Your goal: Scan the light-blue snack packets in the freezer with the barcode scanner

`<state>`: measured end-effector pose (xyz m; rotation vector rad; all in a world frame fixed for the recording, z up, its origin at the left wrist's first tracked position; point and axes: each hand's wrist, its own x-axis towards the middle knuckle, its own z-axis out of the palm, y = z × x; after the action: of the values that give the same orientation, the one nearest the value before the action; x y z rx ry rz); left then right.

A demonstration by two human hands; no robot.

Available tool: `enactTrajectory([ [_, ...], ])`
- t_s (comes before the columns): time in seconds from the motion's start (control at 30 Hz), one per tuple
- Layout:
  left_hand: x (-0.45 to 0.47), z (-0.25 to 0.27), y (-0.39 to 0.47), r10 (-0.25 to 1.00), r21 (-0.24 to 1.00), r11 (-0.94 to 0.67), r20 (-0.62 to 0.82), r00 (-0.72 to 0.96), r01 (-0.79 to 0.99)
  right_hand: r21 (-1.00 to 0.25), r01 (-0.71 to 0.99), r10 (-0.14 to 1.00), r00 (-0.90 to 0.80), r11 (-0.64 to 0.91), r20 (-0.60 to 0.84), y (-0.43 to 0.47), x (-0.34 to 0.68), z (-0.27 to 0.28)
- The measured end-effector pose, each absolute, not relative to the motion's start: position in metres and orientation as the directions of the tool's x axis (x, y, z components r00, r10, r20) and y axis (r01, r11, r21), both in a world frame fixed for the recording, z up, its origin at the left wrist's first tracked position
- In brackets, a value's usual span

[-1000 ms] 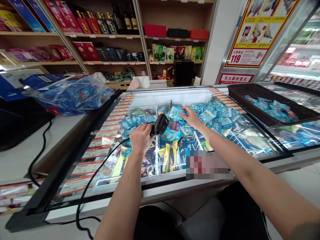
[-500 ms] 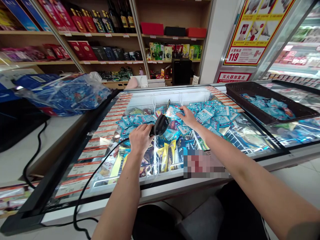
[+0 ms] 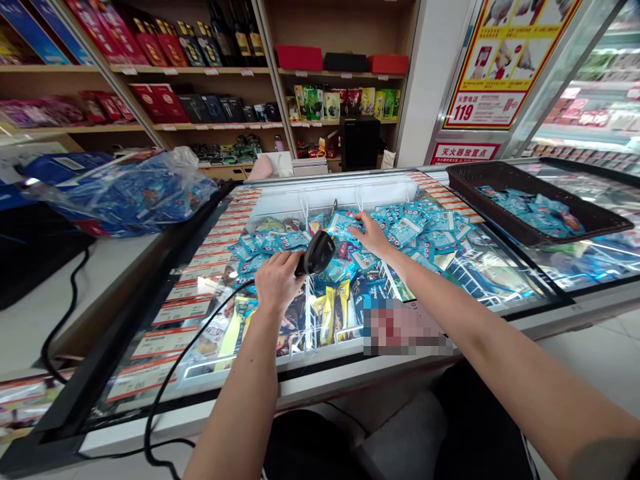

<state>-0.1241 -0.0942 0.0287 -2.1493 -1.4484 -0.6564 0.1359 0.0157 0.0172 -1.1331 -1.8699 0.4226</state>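
Observation:
My left hand is wrapped round the handle of a black corded barcode scanner. The scanner's head points toward a small light-blue packet, which my right hand pinches by its right end. Both hands are over the glass top of a freezer chest. Around and under them lie many similar blue packets, spread in a loose heap. Yellow-wrapped items show in the freezer below, between white wire dividers.
A dark brown tray with more blue packets stands on the right of the freezer. At the left, a clear plastic bag of blue packets rests on a counter. The scanner's black cable hangs over the freezer's front edge. Stocked shelves stand behind.
The pinched packet has tilted slightly, and the bright glare on it is gone. Both hands keep their grips. The whole view has shifted a little.

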Motion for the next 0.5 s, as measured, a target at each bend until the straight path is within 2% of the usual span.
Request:
enactTrajectory([
  [0.17,-0.123,0.030,-0.096,0.710,-0.100,-0.344,0.623,0.328,0.934,-0.569,0.593,0.807,-0.275,0.570,0.522,0.010,0.136,0.032],
  [0.23,-0.122,0.032,-0.097,0.714,-0.091,-0.338,0.624,0.318,0.937,-0.471,0.682,0.801,-0.297,0.559,0.520,0.005,0.138,0.039],
  [0.33,-0.121,0.034,-0.099,0.727,-0.079,-0.323,0.618,0.300,0.943,-0.258,0.828,0.796,-0.318,0.498,0.516,-0.005,0.137,0.047],
  [0.4,-0.121,0.034,-0.099,0.732,-0.075,-0.321,0.613,0.298,0.944,-0.132,0.864,0.780,-0.360,0.486,0.512,-0.012,0.134,0.046],
  [0.5,-0.122,0.031,-0.099,0.732,-0.081,-0.342,0.602,0.320,0.936,-0.069,0.863,0.794,-0.425,0.500,0.434,-0.016,0.125,0.037],
])
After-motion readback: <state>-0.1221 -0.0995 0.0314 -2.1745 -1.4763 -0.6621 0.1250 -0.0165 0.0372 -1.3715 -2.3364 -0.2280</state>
